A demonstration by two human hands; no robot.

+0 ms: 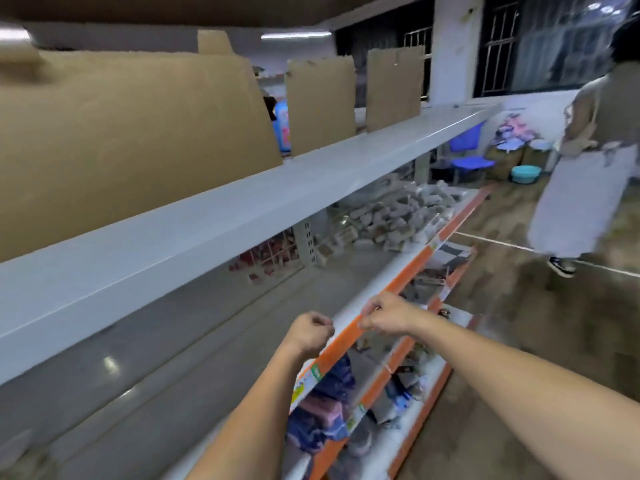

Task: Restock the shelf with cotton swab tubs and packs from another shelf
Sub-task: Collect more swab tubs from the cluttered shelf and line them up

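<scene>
Orange trim (349,344) runs along the front lip of the grey shelf (194,368) at which the person stands, and both hands are at that lip. The left hand (310,332) is curled into a loose fist just inside the edge; whether anything sits inside the fingers cannot be told. The right hand (384,315) has its fingers bent down over the orange strip, apparently pinching it (the picture is blurred, so the grip is not certain). The two hands are near each other, not touching.

Farther along the same level lies a heap of small pale packs (394,213), well apart from the hands; what they contain cannot be read. Below, more orange-edged shelves hold dark and mixed goods (325,407). Above, a wide grey shelf board (242,202) carries upright brown cardboard sheets (131,133), with a blue bottle (282,126) between two of them. Another person (588,168) in light clothing stands in the aisle at right, near a blue chair (471,157) and a teal basin (525,174).
</scene>
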